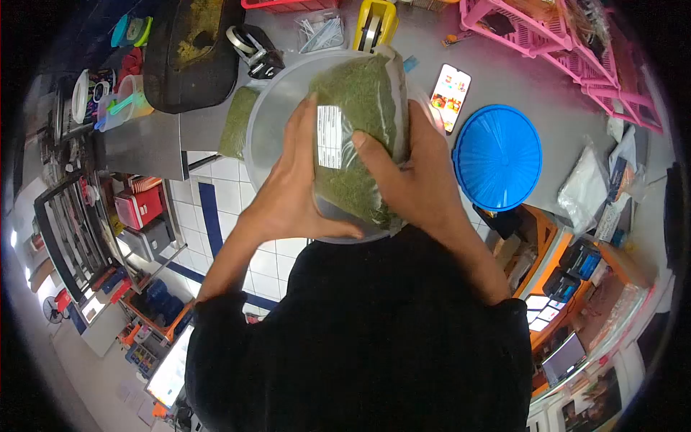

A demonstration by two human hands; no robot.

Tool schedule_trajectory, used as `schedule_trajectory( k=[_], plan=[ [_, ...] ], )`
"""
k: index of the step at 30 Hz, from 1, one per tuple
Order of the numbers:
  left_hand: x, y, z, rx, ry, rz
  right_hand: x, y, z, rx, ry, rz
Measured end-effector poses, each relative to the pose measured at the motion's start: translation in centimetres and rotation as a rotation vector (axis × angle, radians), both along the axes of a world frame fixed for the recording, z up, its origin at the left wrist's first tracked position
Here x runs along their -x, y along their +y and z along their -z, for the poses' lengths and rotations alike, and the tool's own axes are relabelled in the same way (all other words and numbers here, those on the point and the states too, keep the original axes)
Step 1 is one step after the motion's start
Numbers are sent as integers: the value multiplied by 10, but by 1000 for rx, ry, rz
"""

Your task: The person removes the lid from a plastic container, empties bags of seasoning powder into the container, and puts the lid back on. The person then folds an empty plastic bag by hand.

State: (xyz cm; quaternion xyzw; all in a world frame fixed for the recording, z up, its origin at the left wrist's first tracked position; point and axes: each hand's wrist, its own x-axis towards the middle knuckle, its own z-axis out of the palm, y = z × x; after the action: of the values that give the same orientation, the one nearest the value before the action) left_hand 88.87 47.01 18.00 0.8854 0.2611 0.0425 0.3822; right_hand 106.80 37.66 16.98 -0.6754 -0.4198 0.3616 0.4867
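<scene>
Holding a plump clear plastic bag (354, 90) of crumbled green matter (342, 189) two-handed, over the tub (276, 119). Filling and labelling done, by the look of it: packed tight, white printed label (330, 137) on the front. Cannot tell sealed from unsealed at the top, nor resting on the tub from held clear of it. Letting go not yet done. Pressing the bag's left side with the left hand (277, 198), half open, thumb stretched out below; wrapping its right side with the right hand (417, 183), curled, thumb across the front. Also a similar green bag (237, 126) just left of the tub, out of any grasp. Materials: crinkled and glossy for the bag, dry-looking for the fill, smooth, round and translucent for the tub; ribbed blue disc (498, 157), likely a lid, and glassy lit phone (450, 93) right of the tub; hard yellow tape dispenser (374, 25) beyond the tub on the flat grey bench (565, 108)
</scene>
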Motion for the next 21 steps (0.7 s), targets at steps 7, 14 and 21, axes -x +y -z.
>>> schedule_trajectory(
  k=[7,14,21],
  plan=[
    [17,-2,29,149,-243,-362,-5,12,-25,106,658,14],
    [43,-12,29,327,-442,-783,10,3,18,-39,-556,-183],
    [57,-8,35,436,-723,-792,18,6,24,18,-537,-207]
  ],
)
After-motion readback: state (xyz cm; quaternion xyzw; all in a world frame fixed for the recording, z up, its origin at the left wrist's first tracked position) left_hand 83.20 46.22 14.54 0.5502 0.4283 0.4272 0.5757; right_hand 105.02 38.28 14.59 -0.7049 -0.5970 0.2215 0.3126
